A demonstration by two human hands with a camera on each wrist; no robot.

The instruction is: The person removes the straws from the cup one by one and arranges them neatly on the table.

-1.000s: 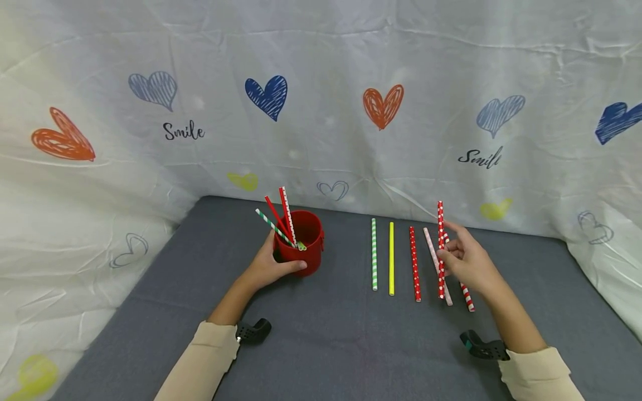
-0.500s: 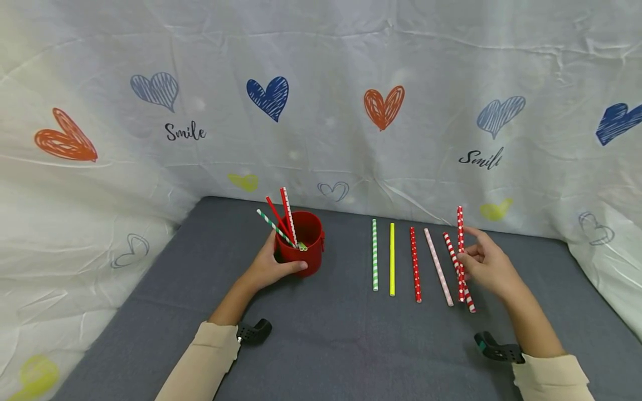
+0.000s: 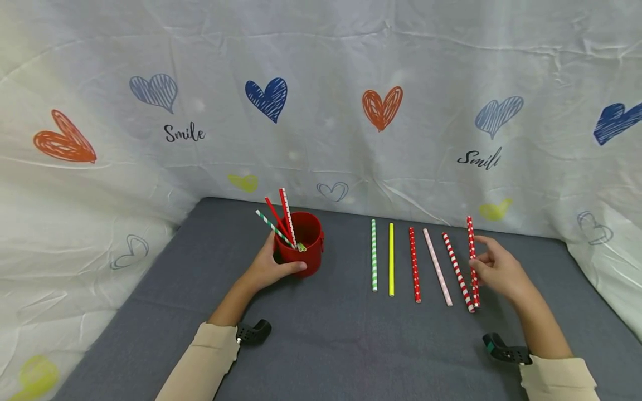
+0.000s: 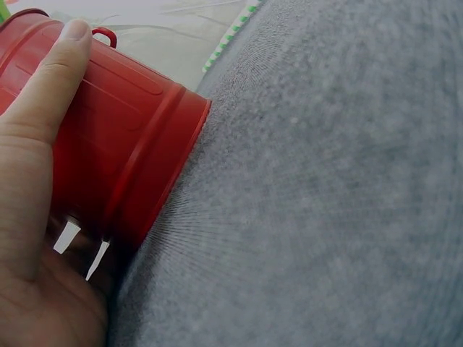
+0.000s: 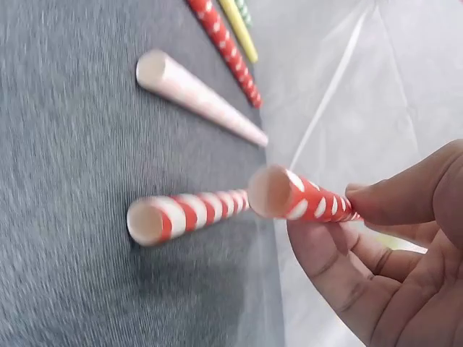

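Observation:
My left hand (image 3: 268, 267) grips a red metal cup (image 3: 302, 243) on the grey cloth; the left wrist view shows my thumb (image 4: 51, 79) lying along the cup (image 4: 123, 144). Several paper straws (image 3: 281, 220) stand in it. My right hand (image 3: 499, 272) pinches a red straw with white dots (image 3: 473, 262) (image 5: 304, 201), held just above the cloth at the right end of a row. In that row lie a green-striped straw (image 3: 373, 254), a yellow straw (image 3: 391, 258), a red dotted straw (image 3: 414, 264), a pale pink straw (image 3: 437, 266) (image 5: 199, 97) and a red-and-white striped straw (image 3: 457, 270) (image 5: 184, 213).
A white cloth printed with hearts (image 3: 321, 111) hangs behind and at both sides of the grey table surface (image 3: 326, 345). Black wrist camera mounts (image 3: 253, 331) (image 3: 504, 351) sit at my sleeves.
My right hand has carried the red dotted straw to the right, from over the pink straw to beyond the striped one, and lowered it. The left hand and cup have stayed put.

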